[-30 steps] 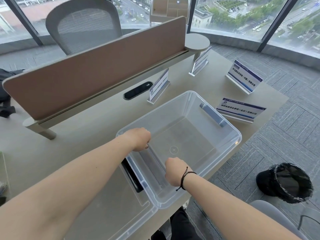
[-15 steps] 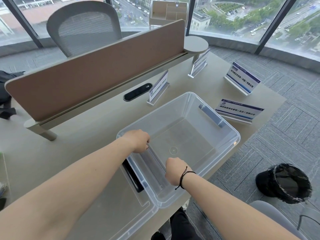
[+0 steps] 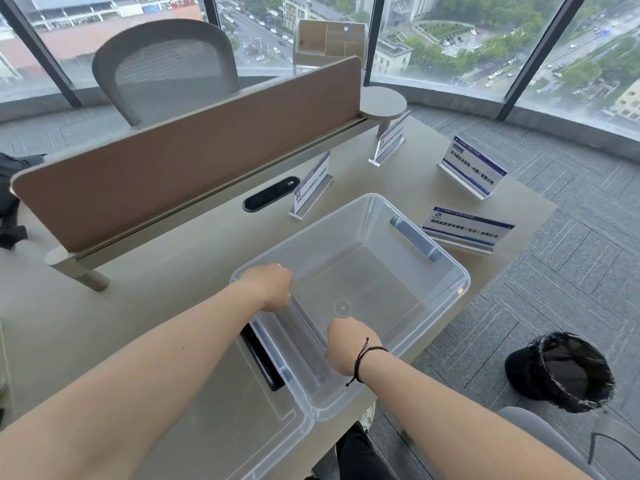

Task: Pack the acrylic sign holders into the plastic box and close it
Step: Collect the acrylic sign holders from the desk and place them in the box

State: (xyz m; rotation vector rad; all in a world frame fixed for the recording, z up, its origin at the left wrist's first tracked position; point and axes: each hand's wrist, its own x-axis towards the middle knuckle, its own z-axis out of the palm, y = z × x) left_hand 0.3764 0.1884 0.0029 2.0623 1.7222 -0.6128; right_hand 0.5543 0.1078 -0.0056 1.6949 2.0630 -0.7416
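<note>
packing not begun: clear plastic box [image 3: 429,299] sits empty on desk [image 3: 138,292], four acrylic sign holders [image 3: 465,226] beside it; left hand [image 3: 268,285] and right hand [image 3: 346,344] curled over its near rim, lid [image 3: 221,434] alongside.

Clear box [image 3: 446,271], seemingly grey-blue handle [image 3: 415,239]

Single head-worn wide-angle view, looking forward and down, close over the desk [image 3: 145,292], windows beyond
</note>
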